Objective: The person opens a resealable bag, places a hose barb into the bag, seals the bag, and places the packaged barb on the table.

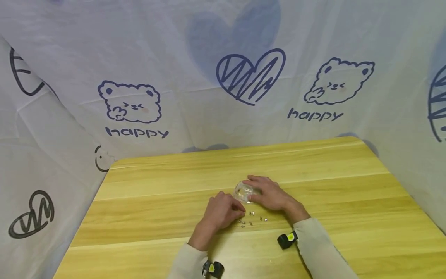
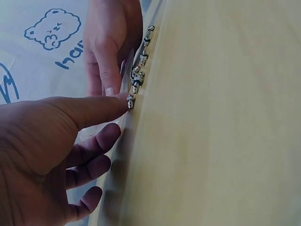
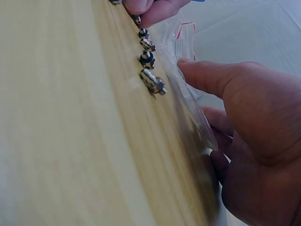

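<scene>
Small metal fittings (image 1: 251,223), shaped like grease nipples, lie scattered on the wooden table in front of the hands. My left hand (image 1: 222,211) is low at the left of them, pinching one fitting (image 2: 130,101) at the tips of thumb and index finger. Its other fingers are loosely bent. A clear plastic zip bag (image 3: 188,101) with a red strip lies beyond the loose fittings. My right hand (image 1: 270,192) holds this bag, thumb on the near side and fingers behind it. One small dark piece (image 1: 239,190) shows in or through the bag.
The yellow wood-grain table (image 1: 146,217) reaches out around both hands. A white cloth (image 1: 195,112) printed with bears and hearts hangs behind the table and at its sides. Each wrist wears a small black camera (image 1: 286,241).
</scene>
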